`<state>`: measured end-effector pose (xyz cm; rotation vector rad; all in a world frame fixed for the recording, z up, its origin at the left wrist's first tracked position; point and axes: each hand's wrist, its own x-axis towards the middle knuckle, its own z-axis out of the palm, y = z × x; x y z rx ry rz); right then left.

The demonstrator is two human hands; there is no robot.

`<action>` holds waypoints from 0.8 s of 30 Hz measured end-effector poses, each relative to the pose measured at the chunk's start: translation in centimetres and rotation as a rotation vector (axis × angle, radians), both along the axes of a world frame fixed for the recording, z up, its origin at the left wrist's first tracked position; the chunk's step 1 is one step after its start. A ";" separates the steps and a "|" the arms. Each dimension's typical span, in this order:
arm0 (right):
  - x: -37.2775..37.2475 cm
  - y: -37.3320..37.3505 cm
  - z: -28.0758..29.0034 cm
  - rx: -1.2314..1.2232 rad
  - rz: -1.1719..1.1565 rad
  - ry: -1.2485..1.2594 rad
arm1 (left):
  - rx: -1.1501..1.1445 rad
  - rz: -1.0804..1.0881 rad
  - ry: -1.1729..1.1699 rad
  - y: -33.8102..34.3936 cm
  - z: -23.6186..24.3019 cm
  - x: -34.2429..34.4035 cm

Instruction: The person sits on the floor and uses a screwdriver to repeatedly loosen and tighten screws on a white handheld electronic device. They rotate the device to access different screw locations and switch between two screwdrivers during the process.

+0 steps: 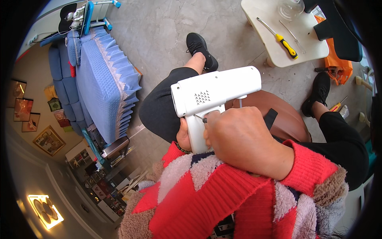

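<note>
A white pistol-shaped device (223, 84) with a patterned cluster of vents and several screw holes lies across my lap, its barrel pointing right. My left hand (183, 136) is wrapped around its handle from the left, with most of the fingers hidden behind it. My right hand (244, 131) is closed over the handle's right side. From its fingers a small screwdriver (199, 118) extends, its thin metal shaft meeting the device just below the barrel. The right hand covers most of the screwdriver's handle.
A cream stool (312, 42) at the upper right carries a yellow-and-black screwdriver (287, 47), a thin metal rod (289, 31) and a clear container (291, 8). Beside it are an orange bag (338, 65) and another screwdriver (338, 105). A brown leather seat (284, 115) lies between my legs; a blue-covered couch (101, 83) stands left.
</note>
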<state>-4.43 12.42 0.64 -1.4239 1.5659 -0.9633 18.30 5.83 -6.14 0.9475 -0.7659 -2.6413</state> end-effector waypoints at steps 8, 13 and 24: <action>0.1 -1.0 1.7 0.116 -0.044 0.015 | -0.046 -0.002 0.004 0.2 -0.2 -0.1; 0.7 -0.6 1.3 0.247 -0.050 -0.021 | -0.110 0.035 -0.039 0.4 -0.2 -0.1; -0.1 -1.1 0.0 0.796 -0.121 -0.940 | -0.059 0.061 -0.057 0.9 0.1 -0.1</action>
